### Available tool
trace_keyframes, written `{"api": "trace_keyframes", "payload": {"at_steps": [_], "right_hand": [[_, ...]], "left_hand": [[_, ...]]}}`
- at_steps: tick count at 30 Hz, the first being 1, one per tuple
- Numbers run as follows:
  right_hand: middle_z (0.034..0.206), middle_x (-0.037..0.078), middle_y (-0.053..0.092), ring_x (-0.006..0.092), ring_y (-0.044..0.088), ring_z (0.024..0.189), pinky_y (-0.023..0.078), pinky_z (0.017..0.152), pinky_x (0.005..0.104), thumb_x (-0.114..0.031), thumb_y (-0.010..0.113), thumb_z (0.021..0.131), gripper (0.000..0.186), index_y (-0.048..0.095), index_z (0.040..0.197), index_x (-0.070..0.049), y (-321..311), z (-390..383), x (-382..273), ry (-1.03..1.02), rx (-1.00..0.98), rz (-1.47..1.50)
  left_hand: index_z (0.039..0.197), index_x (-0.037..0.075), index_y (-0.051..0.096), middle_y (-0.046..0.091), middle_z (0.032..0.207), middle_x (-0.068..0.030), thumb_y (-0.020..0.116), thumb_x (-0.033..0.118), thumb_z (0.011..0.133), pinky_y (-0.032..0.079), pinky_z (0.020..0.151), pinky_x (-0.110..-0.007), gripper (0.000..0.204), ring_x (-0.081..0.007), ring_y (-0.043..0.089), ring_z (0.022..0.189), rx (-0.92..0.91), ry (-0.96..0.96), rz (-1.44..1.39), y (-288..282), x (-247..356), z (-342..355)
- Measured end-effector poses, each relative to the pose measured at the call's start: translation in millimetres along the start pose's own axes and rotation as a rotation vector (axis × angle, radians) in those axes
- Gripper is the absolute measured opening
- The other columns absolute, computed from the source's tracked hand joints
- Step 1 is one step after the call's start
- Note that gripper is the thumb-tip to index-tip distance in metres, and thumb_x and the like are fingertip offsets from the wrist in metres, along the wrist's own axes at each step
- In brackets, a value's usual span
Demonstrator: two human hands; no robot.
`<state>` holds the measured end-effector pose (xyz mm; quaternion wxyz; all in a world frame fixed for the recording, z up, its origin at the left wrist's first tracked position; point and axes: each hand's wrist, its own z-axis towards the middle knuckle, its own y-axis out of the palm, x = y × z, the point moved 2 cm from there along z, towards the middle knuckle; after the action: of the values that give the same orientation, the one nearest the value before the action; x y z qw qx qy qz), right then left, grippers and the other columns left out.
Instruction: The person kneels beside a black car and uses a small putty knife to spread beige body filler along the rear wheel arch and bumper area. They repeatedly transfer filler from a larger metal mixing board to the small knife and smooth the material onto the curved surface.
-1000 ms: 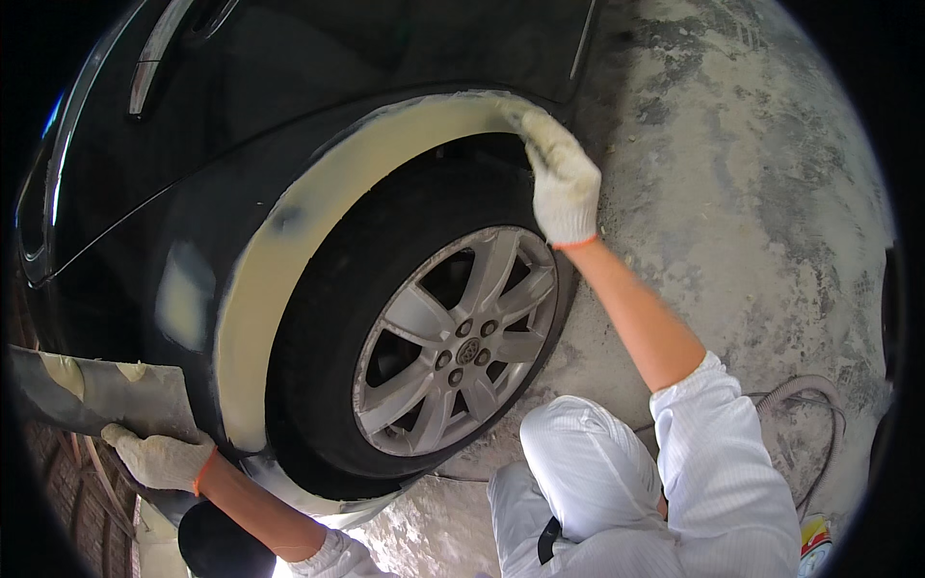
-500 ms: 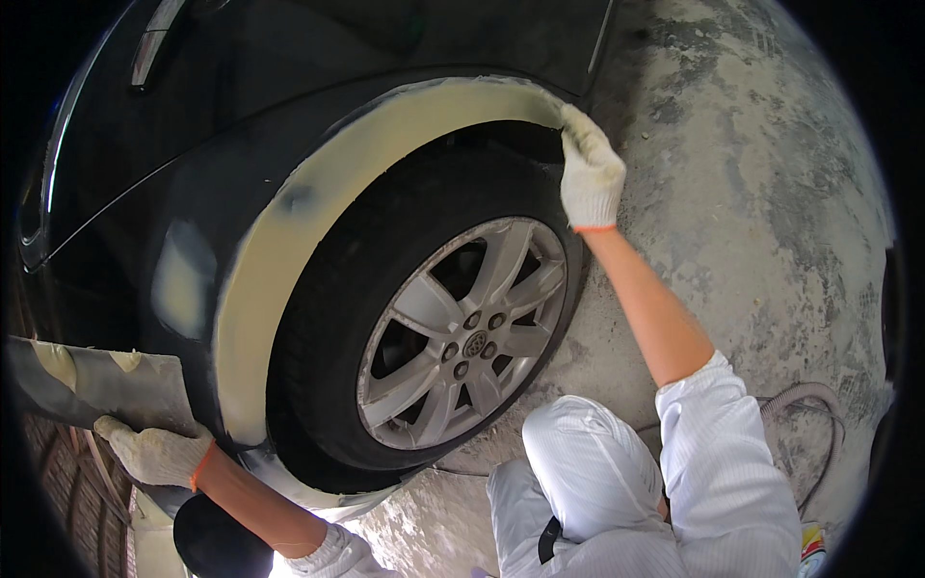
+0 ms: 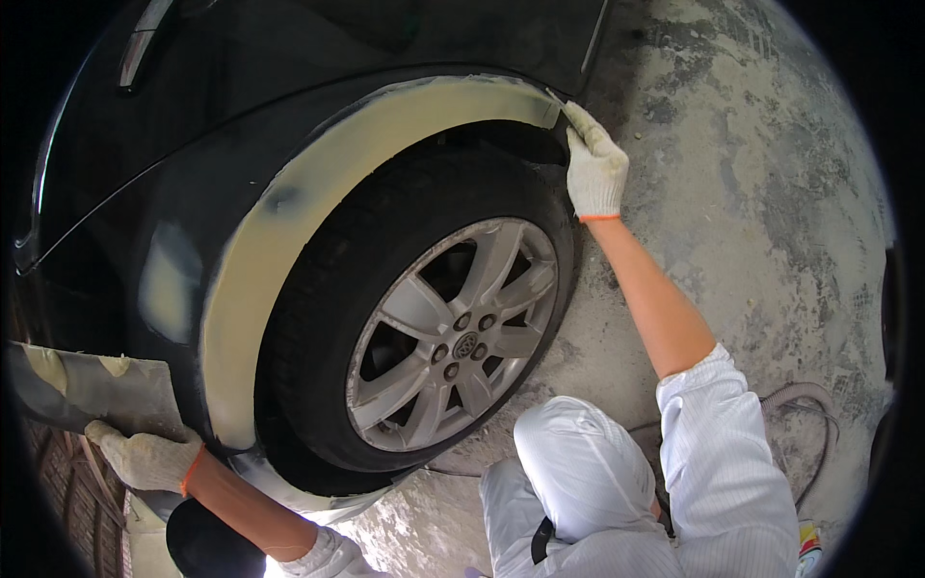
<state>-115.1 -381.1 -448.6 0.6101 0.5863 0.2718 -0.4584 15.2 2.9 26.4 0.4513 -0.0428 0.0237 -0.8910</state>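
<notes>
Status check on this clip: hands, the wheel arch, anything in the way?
Right hand gloved, fingers on the filler-coated wheel arch at its end. Left hand grips a filler-smeared flat board. Tyre sits just under the arch; nothing blocks it.

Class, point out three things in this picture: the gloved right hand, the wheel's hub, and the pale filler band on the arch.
right hand (image 3: 595, 166), head view, back of glove
wheel hub (image 3: 462, 345), head view, centre cap
filler band (image 3: 318, 183), head view, upper curve

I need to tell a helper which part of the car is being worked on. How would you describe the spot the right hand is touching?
Find the black car and its silver alloy wheel. A pale filler band arcs over the tyre along the arch. The right hand, in a white glove, touches that band's end toward the picture's right, where the pale filler stops and black paint resumes.
</notes>
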Motion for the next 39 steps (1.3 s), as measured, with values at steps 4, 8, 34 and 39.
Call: {"api": "trace_keyframes", "payload": {"at_steps": [4, 8, 34, 39], "right_hand": [[0.129, 0.01, 0.082, 0.0205, 0.076, 0.121, 0.056, 0.112, 0.0331, 0.002, 0.069, 0.105, 0.029, 0.079, 0.132, 0.001, 13.8, 0.4, 4.2, 0.078, -0.069, 0.042], [0.133, 0.014, 0.079, 0.0202, 0.073, 0.126, 0.055, 0.114, 0.0353, 0.005, 0.065, 0.106, 0.03, 0.078, 0.132, 0.002, 13.3, -37.6, 7.8, 0.337, -0.097, 0.46], [0.119, 0.008, 0.079, 0.0122, 0.071, 0.104, 0.056, 0.096, 0.0284, 0.002, 0.073, 0.101, 0.03, 0.076, 0.131, 0.007, -72.7, -99.2, -139.2, 0.478, -0.267, 0.12], [0.112, 0.007, 0.077, 0.0111, 0.069, 0.095, 0.054, 0.083, 0.0255, 0.002, 0.076, 0.099, 0.022, 0.076, 0.121, 0.007, -72.6, -121.9, -231.6, 0.514, -0.271, 0.408]], "left_hand": [[0.159, 0.0, 0.059, 0.062, 0.161, -0.0157, 0.027, 0.018, 0.117, 0.06, 0.115, -0.036, 0.056, -0.0307, 0.065, 0.142, -0.035, -0.016, -0.002, -1.1, -7.6, 0.8], [0.16, 0.001, 0.059, 0.062, 0.16, -0.0155, 0.027, 0.019, 0.117, 0.061, 0.113, -0.037, 0.057, -0.0308, 0.064, 0.142, -0.032, -0.02, -0.019, 0.1, -2.0, -1.1], [0.121, -0.011, 0.076, 0.077, 0.111, -0.0146, 0.057, 0.02, 0.118, 0.054, 0.097, -0.035, 0.036, -0.0201, 0.067, 0.102, -0.115, -0.218, -0.731, -3.4, 1.9, -8.7], [0.107, -0.006, 0.072, 0.071, 0.1, -0.0075, 0.058, 0.023, 0.118, 0.053, 0.084, -0.038, 0.034, -0.017, 0.062, 0.093, -0.193, -0.13, -0.803, -46.3, 48.8, -72.3]]}}
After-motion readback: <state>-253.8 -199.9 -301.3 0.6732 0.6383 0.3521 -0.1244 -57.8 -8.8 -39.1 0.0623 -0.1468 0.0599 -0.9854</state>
